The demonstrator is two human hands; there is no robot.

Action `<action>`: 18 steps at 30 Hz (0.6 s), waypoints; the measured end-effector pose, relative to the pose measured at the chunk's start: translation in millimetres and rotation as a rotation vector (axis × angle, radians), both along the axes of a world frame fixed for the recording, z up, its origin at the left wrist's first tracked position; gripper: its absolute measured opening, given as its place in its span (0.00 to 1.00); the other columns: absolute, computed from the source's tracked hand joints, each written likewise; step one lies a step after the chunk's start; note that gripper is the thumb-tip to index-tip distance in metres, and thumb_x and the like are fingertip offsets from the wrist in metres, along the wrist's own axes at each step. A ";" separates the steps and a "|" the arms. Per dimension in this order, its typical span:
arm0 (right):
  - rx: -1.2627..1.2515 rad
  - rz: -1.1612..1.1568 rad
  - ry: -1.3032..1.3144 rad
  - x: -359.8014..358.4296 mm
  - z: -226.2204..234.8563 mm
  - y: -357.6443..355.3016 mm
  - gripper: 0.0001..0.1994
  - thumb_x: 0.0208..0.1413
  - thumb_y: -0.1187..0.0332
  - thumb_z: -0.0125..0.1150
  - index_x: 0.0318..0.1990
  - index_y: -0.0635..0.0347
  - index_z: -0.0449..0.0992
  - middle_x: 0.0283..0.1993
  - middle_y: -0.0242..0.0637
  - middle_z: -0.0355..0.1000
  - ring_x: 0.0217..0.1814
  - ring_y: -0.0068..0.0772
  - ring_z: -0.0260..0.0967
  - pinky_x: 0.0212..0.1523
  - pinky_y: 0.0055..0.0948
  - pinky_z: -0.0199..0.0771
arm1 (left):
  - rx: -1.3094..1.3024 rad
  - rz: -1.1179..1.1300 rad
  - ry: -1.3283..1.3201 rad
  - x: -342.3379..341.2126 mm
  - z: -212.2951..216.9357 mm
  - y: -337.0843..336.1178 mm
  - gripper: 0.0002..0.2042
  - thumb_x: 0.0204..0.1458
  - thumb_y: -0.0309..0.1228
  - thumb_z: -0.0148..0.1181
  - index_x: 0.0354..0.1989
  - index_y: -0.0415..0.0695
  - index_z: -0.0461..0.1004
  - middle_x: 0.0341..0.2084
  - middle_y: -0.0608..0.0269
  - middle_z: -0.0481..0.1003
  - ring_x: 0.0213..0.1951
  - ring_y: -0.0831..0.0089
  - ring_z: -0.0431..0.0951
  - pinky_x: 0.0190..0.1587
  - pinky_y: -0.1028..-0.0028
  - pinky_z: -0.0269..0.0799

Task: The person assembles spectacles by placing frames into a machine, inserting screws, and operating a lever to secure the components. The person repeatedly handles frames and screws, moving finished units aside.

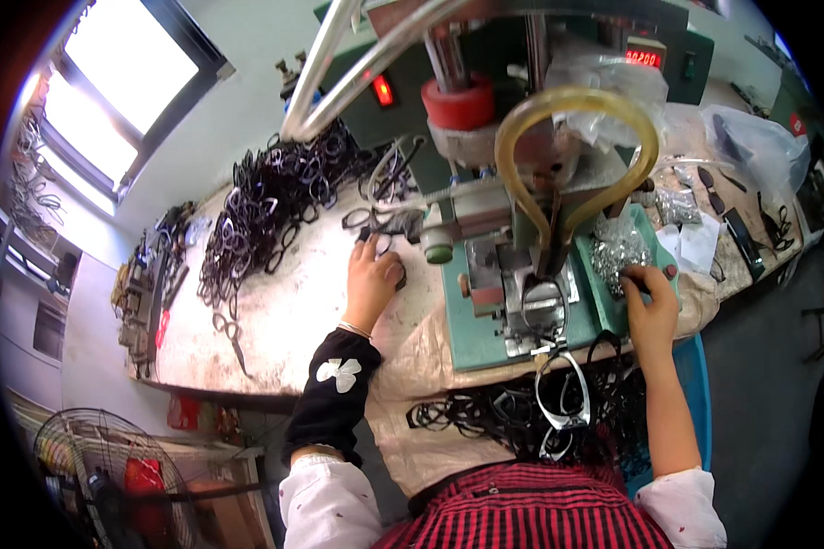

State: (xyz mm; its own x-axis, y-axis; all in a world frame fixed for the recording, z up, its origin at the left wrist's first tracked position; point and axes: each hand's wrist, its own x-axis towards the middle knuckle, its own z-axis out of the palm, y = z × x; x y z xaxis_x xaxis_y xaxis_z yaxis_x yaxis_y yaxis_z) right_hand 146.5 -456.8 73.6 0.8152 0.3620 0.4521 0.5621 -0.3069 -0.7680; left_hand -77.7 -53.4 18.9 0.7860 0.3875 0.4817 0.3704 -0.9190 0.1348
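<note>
My left hand (373, 285) is on the table left of the machine, its fingers closed on a dark eyeglass frame (355, 218) that is partly hidden by the fingers. My right hand (652, 309) reaches over the green tray at the machine's right side. Its thumb and forefinger pinch at the edge of a heap of tiny shiny metal parts (616, 252); anything between the fingertips is too small to make out. Between my hands stands a green bench press (476, 339) with a metal fixture (533, 316). A white-and-black eyeglass frame (563, 423) hangs at its front edge.
A big pile of dark eyeglass frames (270, 197) covers the table's back left, with scissors (232, 340) nearer. More dark frames (485, 407) lie at my lap, beside a blue bin (696, 384). A yellowish hose loop (508, 137) arches over the fixture. Plastic bags (764, 151) lie at right.
</note>
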 end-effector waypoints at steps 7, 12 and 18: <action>0.077 -0.070 0.032 14.6 -8.5 -22.8 0.03 0.57 0.79 0.62 0.39 0.66 0.77 0.37 0.34 0.75 0.41 0.27 0.72 0.50 0.26 0.71 | 0.004 0.199 0.011 82.8 -9.6 118.8 0.10 0.49 0.31 0.62 0.40 0.46 0.76 0.41 0.57 0.78 0.47 0.50 0.73 0.50 0.55 0.69; -0.055 -0.142 -0.066 -0.8 -6.1 -54.6 0.04 0.57 0.79 0.62 0.39 0.67 0.77 0.39 0.33 0.75 0.42 0.25 0.71 0.47 0.25 0.71 | -0.020 0.138 0.053 39.8 -49.7 132.4 0.09 0.47 0.28 0.61 0.37 0.45 0.74 0.33 0.53 0.76 0.43 0.48 0.73 0.47 0.57 0.69; 0.104 -0.221 0.090 -30.8 -5.2 -74.0 0.04 0.56 0.80 0.62 0.38 0.67 0.78 0.38 0.35 0.75 0.43 0.28 0.71 0.47 0.27 0.69 | -0.216 0.032 -0.204 -39.9 18.8 5.0 0.10 0.49 0.26 0.64 0.42 0.44 0.78 0.49 0.49 0.76 0.55 0.49 0.72 0.57 0.60 0.68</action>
